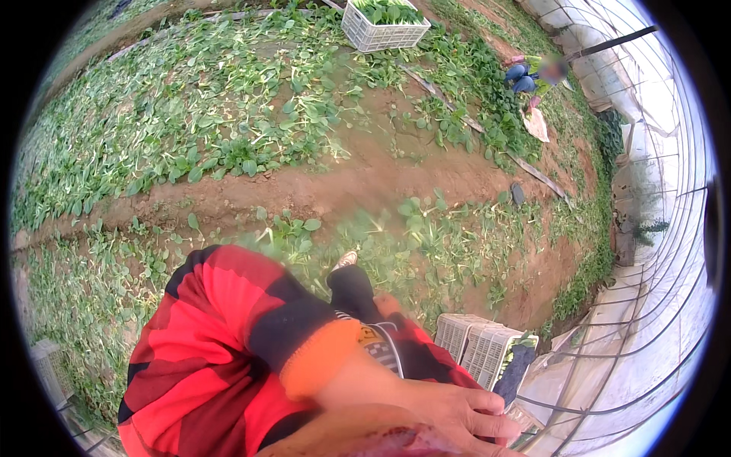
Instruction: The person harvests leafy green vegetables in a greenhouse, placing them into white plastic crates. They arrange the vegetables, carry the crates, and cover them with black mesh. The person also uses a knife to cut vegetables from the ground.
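Note:
My left hand (457,411) reaches across the bottom of the head view, its fingers spread over the red and black sleeve on the right. Whether it holds anything cannot be told. A reddish, blurred surface very near the camera covers part of its wrist. The sleeve on this arm is red and black with an orange cuff (320,357). Lower down, near the dark trouser leg, part of my right hand (388,305) shows beyond the other arm; its fingers are mostly hidden. A shoe (345,261) stands among leafy green plants (291,228).
White plastic crates (480,348) stand at the lower right by the greenhouse film wall. Another crate (385,35) with leafy greens is at the top. A co-worker (528,74) crouches at the upper right beside a pale sack (535,124). A long strip (445,100) crosses the bed.

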A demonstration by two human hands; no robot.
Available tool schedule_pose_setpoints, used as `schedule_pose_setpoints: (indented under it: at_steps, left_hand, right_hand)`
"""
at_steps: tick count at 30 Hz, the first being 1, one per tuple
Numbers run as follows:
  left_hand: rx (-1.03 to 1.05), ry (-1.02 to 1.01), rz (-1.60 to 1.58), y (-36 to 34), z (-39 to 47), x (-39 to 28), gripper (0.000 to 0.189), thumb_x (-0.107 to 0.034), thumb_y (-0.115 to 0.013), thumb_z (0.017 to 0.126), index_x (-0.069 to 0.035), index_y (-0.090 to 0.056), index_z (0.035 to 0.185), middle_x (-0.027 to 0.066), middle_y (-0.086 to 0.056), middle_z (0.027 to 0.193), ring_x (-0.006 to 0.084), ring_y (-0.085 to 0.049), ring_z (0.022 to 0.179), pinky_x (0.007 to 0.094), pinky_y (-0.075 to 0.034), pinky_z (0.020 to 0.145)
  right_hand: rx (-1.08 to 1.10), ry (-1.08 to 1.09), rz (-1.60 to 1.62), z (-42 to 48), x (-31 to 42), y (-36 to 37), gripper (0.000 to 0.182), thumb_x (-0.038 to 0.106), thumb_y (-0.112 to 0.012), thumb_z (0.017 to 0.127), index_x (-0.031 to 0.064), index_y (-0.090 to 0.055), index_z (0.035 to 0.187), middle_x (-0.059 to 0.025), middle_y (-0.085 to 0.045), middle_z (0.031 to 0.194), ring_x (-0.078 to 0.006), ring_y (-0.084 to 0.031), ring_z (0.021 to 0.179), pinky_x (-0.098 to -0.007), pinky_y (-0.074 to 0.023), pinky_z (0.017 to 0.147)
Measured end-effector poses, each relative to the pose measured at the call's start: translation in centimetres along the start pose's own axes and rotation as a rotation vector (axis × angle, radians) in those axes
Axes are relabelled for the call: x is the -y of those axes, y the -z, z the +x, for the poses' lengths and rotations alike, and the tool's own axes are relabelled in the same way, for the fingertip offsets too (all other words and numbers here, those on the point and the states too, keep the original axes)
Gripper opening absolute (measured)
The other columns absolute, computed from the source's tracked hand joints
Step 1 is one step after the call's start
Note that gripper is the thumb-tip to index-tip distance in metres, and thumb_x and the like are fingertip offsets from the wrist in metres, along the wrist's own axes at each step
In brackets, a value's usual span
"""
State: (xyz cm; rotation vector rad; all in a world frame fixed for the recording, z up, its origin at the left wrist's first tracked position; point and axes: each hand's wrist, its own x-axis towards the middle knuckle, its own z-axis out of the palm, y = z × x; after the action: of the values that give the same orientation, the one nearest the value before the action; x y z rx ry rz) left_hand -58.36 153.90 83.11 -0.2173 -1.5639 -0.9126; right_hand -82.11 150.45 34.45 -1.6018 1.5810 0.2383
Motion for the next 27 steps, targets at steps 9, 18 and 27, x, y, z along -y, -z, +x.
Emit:
schedule_pose_setpoints:
  at_steps: [9,18,27]
  left_hand:
    - [0.177,-0.128,-0.278,6.7,6.0,12.7,0.038,-0.028,-0.046,0.089,0.003,-0.052,0.111,0.0184,-0.051,0.116,0.0331,-0.050,0.103,0.0427,-0.039,0.087]
    - [0.309,0.356,-0.304,21.3,9.2,24.3,0.017,-0.013,-0.052,0.090,-0.001,-0.060,0.099,0.0156,-0.052,0.119,0.0297,-0.054,0.102,0.0392,-0.043,0.086]
    - [-0.749,1.729,0.389,46.1,-17.6,26.6,0.024,-0.016,-0.054,0.089,-0.002,-0.058,0.108,0.0021,-0.060,0.096,0.0096,-0.056,0.086,0.0248,-0.045,0.075]
  right_hand:
    - [-0.030,0.414,-0.612,9.4,-20.3,4.5,0.021,0.026,-0.062,0.071,0.0058,-0.065,0.076,-0.0135,-0.065,0.074,-0.0333,-0.063,0.069,-0.0401,-0.0486,0.060]
    - [0.121,-0.282,0.648,18.9,-8.6,13.1,0.027,0.024,-0.052,0.088,0.0022,-0.057,0.073,-0.0053,-0.058,0.063,-0.0137,-0.056,0.051,-0.0284,-0.0461,0.043]
    - [-0.010,-0.236,0.801,29.6,6.3,28.7,0.022,0.025,-0.052,0.088,0.0045,-0.059,0.092,-0.0063,-0.063,0.079,-0.0143,-0.058,0.061,-0.0268,-0.0490,0.053]
